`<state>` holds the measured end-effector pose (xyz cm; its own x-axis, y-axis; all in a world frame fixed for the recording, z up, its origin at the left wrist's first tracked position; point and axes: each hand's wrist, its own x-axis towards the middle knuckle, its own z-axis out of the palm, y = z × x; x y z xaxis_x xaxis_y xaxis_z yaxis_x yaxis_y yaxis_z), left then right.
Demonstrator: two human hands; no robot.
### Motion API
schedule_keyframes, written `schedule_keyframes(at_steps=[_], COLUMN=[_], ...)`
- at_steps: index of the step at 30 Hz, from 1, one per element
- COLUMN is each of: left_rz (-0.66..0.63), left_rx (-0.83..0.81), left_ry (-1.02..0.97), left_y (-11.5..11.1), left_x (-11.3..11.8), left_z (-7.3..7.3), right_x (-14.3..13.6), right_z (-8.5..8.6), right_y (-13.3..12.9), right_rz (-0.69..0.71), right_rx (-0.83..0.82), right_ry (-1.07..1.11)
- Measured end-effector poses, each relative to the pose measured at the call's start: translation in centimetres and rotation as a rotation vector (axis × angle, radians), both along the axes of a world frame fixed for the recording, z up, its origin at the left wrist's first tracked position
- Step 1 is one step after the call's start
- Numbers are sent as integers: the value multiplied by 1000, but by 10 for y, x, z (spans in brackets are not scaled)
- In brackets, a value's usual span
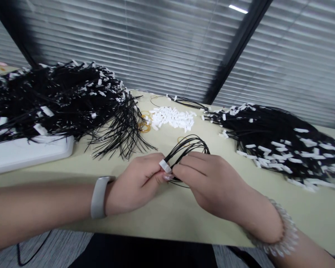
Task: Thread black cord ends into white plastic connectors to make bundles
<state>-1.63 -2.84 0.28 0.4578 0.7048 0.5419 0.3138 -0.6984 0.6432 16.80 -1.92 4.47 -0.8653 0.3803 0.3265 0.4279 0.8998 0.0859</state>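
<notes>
A bundle of thin black cables (pixel 188 142) is bent into a loop between my two hands, over the front middle of the table. My left hand (pixel 141 180) is closed, thumb and fingers pinching white connectors (pixel 165 166) at one end of the bundle. Close against it, my right hand (pixel 209 178) is closed round the cables, its fingertips beside the connectors. The right fingers hide part of the loop. Behind my hands lies a pile of small white connectors (pixel 173 118).
Large heaps of black cables with white ends lie at left (pixel 72 89) and right (pixel 268 130). Loose cable ends (pixel 123 130) spread toward my left hand. Yellow rubber bands (pixel 145 127) lie near the connector pile. A white box (pixel 30 152) is at left; blinds (pixel 156 48) stand behind the table.
</notes>
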Motion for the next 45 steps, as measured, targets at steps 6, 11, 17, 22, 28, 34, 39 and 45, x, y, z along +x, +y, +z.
schedule_keyframes(at_steps=[6, 11, 17, 22, 28, 34, 39, 45], left_rz=[-112, -144, -39, 24, 104, 134, 65, 2], left_rx=[12, -18, -44, -77, -99, -160, -215, -570], left_ry=[8, 13, -69, -51, -29, -44, -24, -160], left_y=[1, 2, 1, -1, -2, -3, -3, 1], left_x=[-1, -1, 1, 1, 1, 1, 2, 7], left_z=[-1, -2, 2, 3, 1, 1, 2, 1], right_x=[3, 4, 2, 2, -1, -1, 5, 17], right_z=[4, 6, 6, 6, 2, 1, 13, 19], right_y=[0, 0, -1, 0, 0, 1, 7, 29], right_rz=[91, 99, 25, -48, -214, -291, -186, -145], right_rx=[-81, -153, -197, -180, -32, 117, 129, -427], right_ry=[38, 40, 219, 256, 283, 338, 412, 455])
